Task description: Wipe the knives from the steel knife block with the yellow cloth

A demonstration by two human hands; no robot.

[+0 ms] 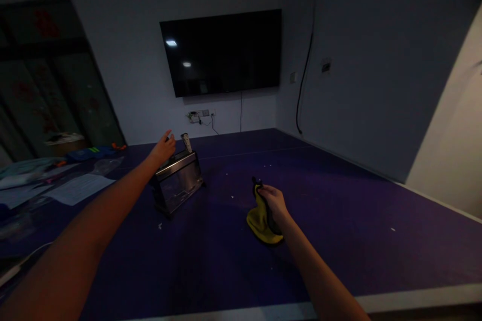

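Observation:
A small silver toaster (177, 182) stands on the dark blue table (339, 230), left of centre. My left hand (162, 149) reaches over its top rear edge, fingers partly curled, touching or just above it. Whether it grips anything is hidden in the dim light. A pale upright object (186, 143) sticks up behind the toaster, beside that hand. My right hand (274, 204) is closed on a yellow cloth (259, 221) that hangs down onto the table surface.
Papers (77, 188) and bright clutter (94, 151) lie on the table's far left. A dark wall-mounted screen (224, 52) hangs ahead, with a cable and sockets (199, 115) below. The table's pale front edge (414, 298) runs at lower right. Small crumbs dot the surface.

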